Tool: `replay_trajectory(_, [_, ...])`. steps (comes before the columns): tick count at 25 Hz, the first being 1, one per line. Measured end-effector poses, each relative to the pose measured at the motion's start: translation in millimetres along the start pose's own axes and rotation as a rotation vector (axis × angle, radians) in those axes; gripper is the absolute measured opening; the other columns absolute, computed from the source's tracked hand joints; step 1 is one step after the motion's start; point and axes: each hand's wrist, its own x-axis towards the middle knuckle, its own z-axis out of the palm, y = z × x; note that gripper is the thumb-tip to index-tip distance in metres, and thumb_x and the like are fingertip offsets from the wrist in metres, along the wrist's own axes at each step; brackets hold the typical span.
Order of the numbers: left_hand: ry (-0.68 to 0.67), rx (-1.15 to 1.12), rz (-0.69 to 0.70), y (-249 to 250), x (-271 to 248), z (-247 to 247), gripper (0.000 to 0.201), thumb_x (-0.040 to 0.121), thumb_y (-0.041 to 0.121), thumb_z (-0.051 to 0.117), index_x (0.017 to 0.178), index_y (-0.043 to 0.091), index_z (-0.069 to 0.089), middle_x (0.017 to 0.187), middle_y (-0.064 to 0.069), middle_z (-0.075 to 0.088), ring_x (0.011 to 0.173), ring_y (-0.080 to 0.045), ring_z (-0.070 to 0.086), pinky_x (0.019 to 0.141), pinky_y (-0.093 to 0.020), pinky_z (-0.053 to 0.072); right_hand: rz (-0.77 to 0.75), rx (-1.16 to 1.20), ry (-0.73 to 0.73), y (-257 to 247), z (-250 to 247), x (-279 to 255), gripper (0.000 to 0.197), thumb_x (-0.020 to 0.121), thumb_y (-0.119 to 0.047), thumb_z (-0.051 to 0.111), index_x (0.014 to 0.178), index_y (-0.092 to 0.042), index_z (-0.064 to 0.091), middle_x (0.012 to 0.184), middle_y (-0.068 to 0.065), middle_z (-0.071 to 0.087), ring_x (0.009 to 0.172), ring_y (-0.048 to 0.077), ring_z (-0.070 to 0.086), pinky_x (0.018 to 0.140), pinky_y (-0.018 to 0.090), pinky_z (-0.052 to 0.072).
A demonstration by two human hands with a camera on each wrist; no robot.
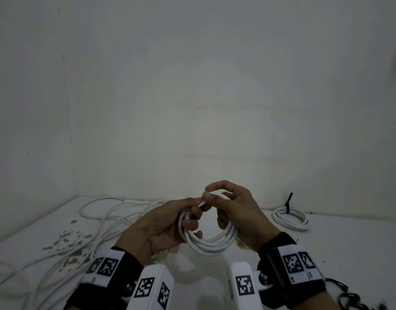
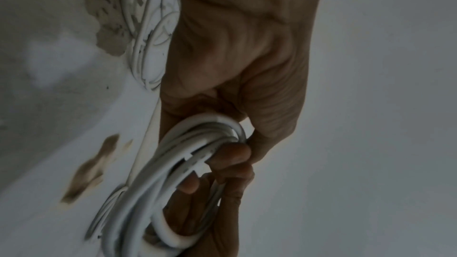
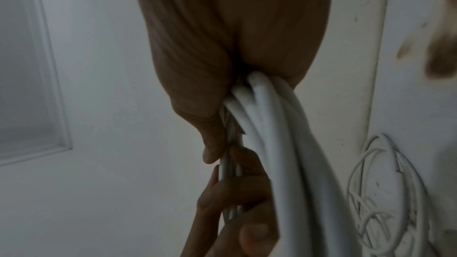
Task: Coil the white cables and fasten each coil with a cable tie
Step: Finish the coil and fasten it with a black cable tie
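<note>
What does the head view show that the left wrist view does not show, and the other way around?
Only the head view shows the tied coil with its black tie lying on the table, and both wrist bands. Only the left wrist view shows, close up, the left fingers curled round the strands. Both show the held coil, the two hands and the loose cables.

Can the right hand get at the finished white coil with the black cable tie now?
Probably not yet: the right hand grips the white cable coil with the left hand; the tied coil lies unobstructed.
</note>
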Motion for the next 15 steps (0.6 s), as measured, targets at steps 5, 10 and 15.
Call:
replay_trajectory(5, [0.151, 0.146, 0.055, 3, -2, 11, 0.017, 0.087, 0.022, 0.06, 0.076, 0.01, 0.058, 0.052, 0.009, 0.021, 0.036, -0.005, 0.019, 0.042, -0.021, 0.034, 0.086, 0.054, -0.012, 0, 4, 1, 0.014, 0.089, -0.013, 0.071, 0.095, -0.002, 0.065, 0.059, 0.004, 0.056, 0.04, 0.013, 0.039, 0.042, 0.023, 0.038])
replay_trajectory(10, [0.286, 0.296, 0.112, 1, 2, 17, 0.028, 0.095, 0.028, 0.057, 0.075, 0.009, 0.055, 0.055, 0.006, 0.023, 0.04, -0.007, 0.017, 0.038, -0.018, 0.022, 0.219, 0.005, -0.19, -2, -3, -3, 0.034, 0.095, -0.037, 0.061, 0.097, -0.003, 0.066, 0.076, 0.009, 0.057, 0.053, 0.021, 0.05, 0.052, 0.032, 0.05])
replay_trajectory(15, [0.249, 0.331, 0.078, -1, 1, 17, 0.027, 0.096, 0.032, 0.056, 0.084, 0.008, 0.056, 0.057, 0.005, 0.033, 0.043, -0.007, 0.022, 0.04, -0.019, 0.024, 0.29, 0.109, -0.183, -4, -4, -3, 0.027, 0.1, -0.009, 0.055, 0.117, 0.011, 0.061, 0.07, 0.011, 0.052, 0.046, 0.019, 0.049, 0.047, 0.031, 0.051])
